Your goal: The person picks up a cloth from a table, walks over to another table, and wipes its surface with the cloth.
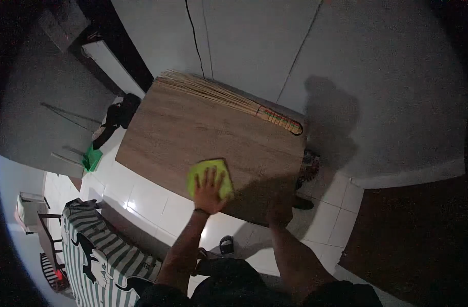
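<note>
My left hand (209, 192) lies flat with fingers spread on a yellow-green cloth (225, 176). The cloth rests near the front edge of a brown wood-grain table (167, 135). At the table's front right corner is my right hand (280, 211), in deep shadow. It seems to touch the edge there, but its fingers are too dark to make out. Along the far side of the tabletop lies a stick broom (234, 101), its woven handle pointing right.
A grey wall (244, 46) stands behind the table, with a cable hanging down it. Lower left is a striped cloth cover (106, 250) with black cat figures. A green object (92, 159) and dark items sit left of the table. White floor tiles (147, 197) surround it.
</note>
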Demonstrator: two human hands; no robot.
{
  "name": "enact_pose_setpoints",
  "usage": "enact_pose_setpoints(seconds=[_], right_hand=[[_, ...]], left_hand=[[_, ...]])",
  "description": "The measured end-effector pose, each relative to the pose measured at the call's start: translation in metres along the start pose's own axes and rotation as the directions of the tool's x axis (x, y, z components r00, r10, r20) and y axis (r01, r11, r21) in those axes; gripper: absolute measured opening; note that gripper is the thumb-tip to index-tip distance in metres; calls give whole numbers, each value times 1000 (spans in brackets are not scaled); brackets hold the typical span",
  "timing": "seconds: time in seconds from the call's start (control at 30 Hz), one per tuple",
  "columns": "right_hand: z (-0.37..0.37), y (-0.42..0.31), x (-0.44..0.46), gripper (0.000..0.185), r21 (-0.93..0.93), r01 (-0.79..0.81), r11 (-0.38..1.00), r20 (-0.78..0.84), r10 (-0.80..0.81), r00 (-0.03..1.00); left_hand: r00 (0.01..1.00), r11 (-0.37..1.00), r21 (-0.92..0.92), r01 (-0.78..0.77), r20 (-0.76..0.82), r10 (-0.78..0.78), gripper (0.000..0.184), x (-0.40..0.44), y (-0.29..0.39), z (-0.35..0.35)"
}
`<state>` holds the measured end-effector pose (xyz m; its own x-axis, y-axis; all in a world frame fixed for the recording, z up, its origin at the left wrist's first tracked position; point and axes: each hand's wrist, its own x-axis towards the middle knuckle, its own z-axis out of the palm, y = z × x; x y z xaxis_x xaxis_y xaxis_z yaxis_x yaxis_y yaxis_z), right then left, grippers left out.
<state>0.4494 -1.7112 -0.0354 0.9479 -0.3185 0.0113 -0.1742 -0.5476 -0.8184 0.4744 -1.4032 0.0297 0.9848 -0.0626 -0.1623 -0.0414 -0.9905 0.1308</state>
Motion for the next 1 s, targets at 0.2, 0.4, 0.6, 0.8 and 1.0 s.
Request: enact_pose_setpoints(seconds=[0.2,0.4,0.6,0.8,1.0], right_hand=[[-25,-58,8,74,-430,-320,845,164,421,892],[-13,-45,5,78,-601,-132,788,85,228,970],[-19,-55,19,63,-684,-88,724,255,351,901],[-11,-19,22,56,-766,-65,640,324,472,820],[-11,-67,4,50,-442,-117,889,-43,109,993]], left_hand=[[901,907,-58,417,-107,-421,93,82,-44,-12],[988,986,99,136,56,-142,89,94,57,-30],[958,984,56,-167,-227,175,93,11,65,40],[944,960,-91,263,-183,-276,91,32,-22,-16],[944,958,-10,288,-167,-286,94,83,0,-15]])
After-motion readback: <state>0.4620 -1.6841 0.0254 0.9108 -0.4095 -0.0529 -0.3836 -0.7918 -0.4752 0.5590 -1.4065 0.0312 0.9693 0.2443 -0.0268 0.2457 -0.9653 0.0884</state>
